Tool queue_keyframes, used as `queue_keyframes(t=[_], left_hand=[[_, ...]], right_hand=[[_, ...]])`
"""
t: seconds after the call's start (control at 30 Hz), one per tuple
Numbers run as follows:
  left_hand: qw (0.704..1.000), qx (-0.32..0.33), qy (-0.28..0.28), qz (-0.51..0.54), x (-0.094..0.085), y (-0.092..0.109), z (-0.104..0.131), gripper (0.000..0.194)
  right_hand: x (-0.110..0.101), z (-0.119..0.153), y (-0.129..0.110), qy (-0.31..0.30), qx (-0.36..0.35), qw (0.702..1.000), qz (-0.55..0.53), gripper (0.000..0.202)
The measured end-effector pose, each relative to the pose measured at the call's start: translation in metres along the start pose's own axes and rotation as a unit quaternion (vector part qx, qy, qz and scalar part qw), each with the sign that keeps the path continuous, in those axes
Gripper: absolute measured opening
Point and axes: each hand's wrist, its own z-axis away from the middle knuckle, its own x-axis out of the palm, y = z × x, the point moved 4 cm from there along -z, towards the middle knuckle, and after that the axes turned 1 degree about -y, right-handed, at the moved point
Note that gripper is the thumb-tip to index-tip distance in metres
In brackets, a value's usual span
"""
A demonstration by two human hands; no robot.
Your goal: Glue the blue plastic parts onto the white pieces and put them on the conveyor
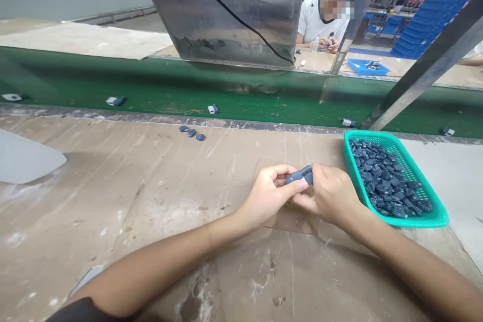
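"Where is the blue-grey part?"

"Up between the hands, in front of the person, above the surface (pixel 151 206). It's the blue-grey part (pixel 299 176), held lengthwise and a bit tilted. I can't tell if it's one piece or two set together."

"And the hold on it?"

"Both sides are grasping it. The left grip (pixel 264 195) has its thumb along the near face with fingers behind; the right grip (pixel 335 192) pinches the other end, though its fingertips are partly hidden."

"How would you expect it to handle?"

"Light, I'd guess, since it's so small against the fingers. It looks like stiff moulded plastic, so I'd expect little give under a squeeze. The smooth, rounded back might slide under a dry thumb."

"Fragile?"

"Probably not in the body, but I'd avoid loading any thin edge. I'd take it by the broad sides near each end, thumb against fingertip."

"What about the rest?"

"Small dark pieces (pixel 388 181) are heaped in the green basket (pixel 439 215), just beside the right forearm. They look ridged, so easier to pinch. Three loose pieces (pixel 191 133) lie farther off, towards the left."
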Motion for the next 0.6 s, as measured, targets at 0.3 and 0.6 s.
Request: queue_keyframes(t=[0.3, 0.6], left_hand=[[0.95, 0.131, -0.1, -0.266, -0.006, 0.045, -0.072, 0.019], [0.873, 0.107, 0.214, -0.425, -0.097, 0.04, -0.156, 0.031]], right_hand=[[-0.022, -0.004, 0.061, -0.067, 0.09, 0.987, -0.117, 0.056], [0.005, 0.064, 0.202, -0.263, 0.11, 0.958, 0.029, 0.04]])
